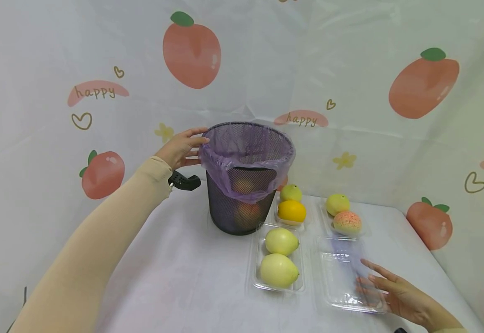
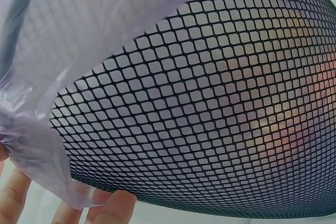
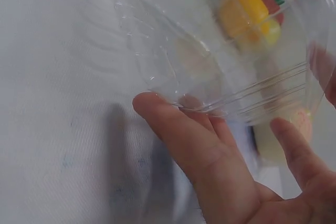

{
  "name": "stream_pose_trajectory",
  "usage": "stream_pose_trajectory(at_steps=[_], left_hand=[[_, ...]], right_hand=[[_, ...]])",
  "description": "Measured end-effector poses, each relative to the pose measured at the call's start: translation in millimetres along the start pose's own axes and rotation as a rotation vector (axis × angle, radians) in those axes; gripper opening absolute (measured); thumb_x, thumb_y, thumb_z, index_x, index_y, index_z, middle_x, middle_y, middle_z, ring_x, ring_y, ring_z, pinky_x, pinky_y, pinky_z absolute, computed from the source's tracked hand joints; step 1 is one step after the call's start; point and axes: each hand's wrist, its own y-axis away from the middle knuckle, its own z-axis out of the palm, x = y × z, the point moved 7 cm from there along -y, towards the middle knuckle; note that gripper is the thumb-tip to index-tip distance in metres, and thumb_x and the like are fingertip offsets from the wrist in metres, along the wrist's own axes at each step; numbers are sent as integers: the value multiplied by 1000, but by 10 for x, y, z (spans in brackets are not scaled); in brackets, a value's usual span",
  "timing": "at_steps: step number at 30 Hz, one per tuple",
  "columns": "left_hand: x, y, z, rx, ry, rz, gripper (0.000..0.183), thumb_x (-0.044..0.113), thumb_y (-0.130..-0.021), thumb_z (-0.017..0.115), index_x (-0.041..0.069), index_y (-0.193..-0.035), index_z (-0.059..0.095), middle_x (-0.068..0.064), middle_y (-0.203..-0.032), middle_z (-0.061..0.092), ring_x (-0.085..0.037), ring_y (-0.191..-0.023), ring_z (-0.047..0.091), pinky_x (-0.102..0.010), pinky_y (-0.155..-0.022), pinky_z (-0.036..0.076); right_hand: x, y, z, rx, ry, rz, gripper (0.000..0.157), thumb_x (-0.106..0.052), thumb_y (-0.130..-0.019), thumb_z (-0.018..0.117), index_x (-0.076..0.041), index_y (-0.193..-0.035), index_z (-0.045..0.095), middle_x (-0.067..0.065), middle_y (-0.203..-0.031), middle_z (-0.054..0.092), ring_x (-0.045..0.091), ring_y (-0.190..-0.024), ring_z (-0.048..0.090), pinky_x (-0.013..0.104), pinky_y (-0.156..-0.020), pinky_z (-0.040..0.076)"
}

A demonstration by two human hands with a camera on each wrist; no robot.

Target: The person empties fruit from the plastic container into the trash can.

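Observation:
On the left of the bin, my left hand (image 1: 179, 149) rests its fairly straight, spread fingers against the rim and bag. The black mesh bin (image 1: 221, 203) is lined with a purple plastic bag (image 1: 225, 178) folded over its rim. Reddish fruit (image 2: 283, 135) shows blurred through the mesh. At lower right, my right hand (image 1: 408, 298) holds the side of a clear plastic container (image 1: 339, 277) with nothing in it. Some of its fingers show through the plastic. In the right wrist view, fingers (image 3: 178, 135) meet the container's lower edge.
Left of that container stands a clear box (image 1: 256, 277) with two pale yellow-green fruits (image 1: 281, 241). Behind are two more boxes: one with a yellow fruit (image 1: 291, 212) and a green one, another with a green fruit (image 1: 337, 204) and a speckled peach (image 1: 347, 223). A fruit-print cloth (image 1: 242, 55) hangs behind.

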Motion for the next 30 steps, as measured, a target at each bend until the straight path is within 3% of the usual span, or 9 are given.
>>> stream_pose_trajectory(at_steps=[9,15,30], left_hand=[[-4,3,-6,0,2,0,56,23,-99,57,29,-150,36,-4,-140,43,-22,-116,52,-40,-100,45],[0,4,-1,-3,9,-6,55,22,-99,55,30,-150,35,-3,-141,42,-24,-121,49,-40,-101,44],[-2,-17,-4,-7,27,-10,56,21,-99,57,29,-150,36,-3,-138,44,-25,-122,48,-43,-105,42]], right_hand=[[0,16,-43,-1,-6,-8,50,-13,-108,25,-45,-127,59,-4,-129,58,17,-122,57,50,-102,44],[7,22,-65,-26,-8,-9,51,-11,-108,25,-44,-129,58,-4,-129,57,17,-123,57,48,-103,44],[5,25,-141,28,34,-2,49,-11,-108,29,-45,-128,59,-7,-126,57,15,-120,58,47,-102,44]])
